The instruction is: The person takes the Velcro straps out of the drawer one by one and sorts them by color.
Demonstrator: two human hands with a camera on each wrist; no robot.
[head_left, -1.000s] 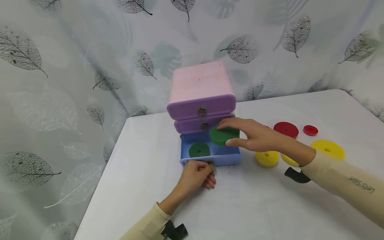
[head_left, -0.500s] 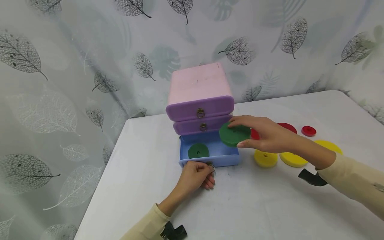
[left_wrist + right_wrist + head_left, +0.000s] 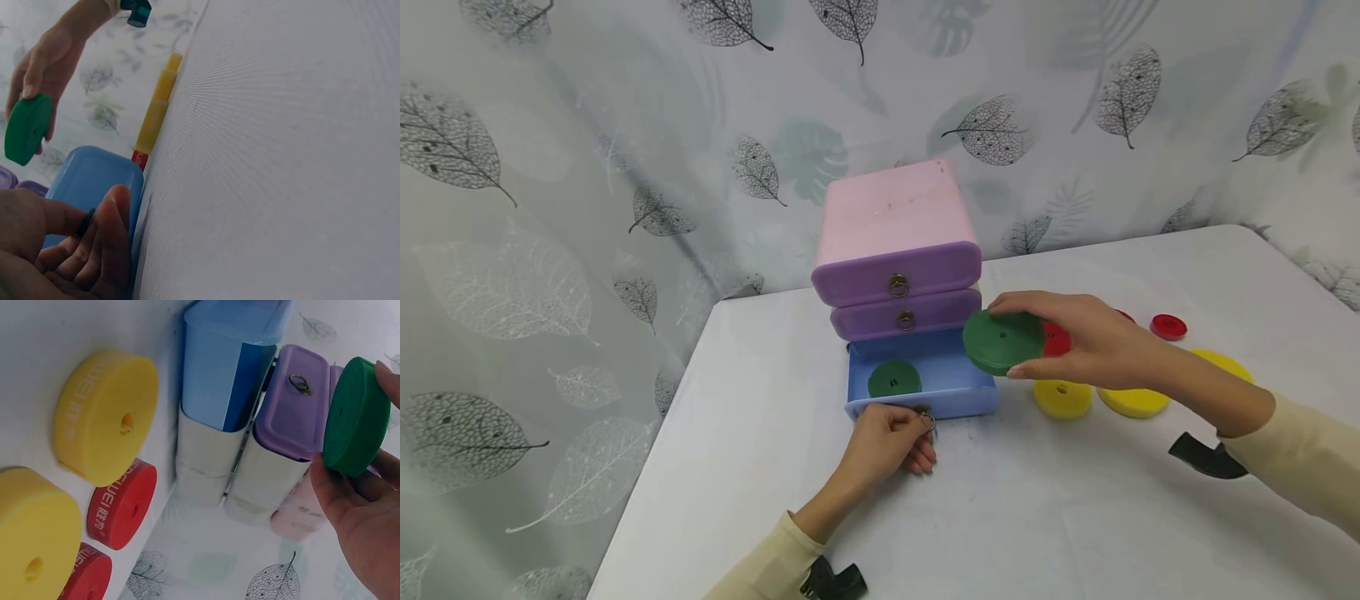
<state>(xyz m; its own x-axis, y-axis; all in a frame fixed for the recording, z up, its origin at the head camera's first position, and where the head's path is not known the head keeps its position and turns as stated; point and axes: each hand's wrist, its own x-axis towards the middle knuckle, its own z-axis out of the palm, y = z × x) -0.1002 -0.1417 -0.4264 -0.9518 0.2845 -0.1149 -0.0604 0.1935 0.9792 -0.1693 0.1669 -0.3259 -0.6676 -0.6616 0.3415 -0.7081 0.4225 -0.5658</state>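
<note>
In the head view a small chest of drawers [image 3: 895, 208], pink on top with purple fronts, has its bottom blue drawer [image 3: 958, 403] pulled out. My left hand [image 3: 883, 446] pinches the ring pull [image 3: 930, 422] on that drawer's front; the left wrist view shows the dark ring [image 3: 85, 222] between thumb and finger. One green tape roll [image 3: 894, 379] lies flat in the drawer's left part. Above the drawer's right end, my right hand [image 3: 1093, 337] grips another green tape roll [image 3: 1003, 340] by its edge, thumb below and fingers above. In the right wrist view this held roll [image 3: 357, 419] is clear of the cabinet.
To the right on the white table [image 3: 1015, 517] lie several yellow tape rolls [image 3: 1063, 400] and red tape rolls [image 3: 1168, 327]. Some are partly behind the right hand and forearm. A leaf-patterned curtain [image 3: 865, 125] hangs behind the table.
My right hand has carried the green tape roll rightward, from over the drawer to its right end. The left hand stays on the ring pull, and the drawer remains pulled out.
</note>
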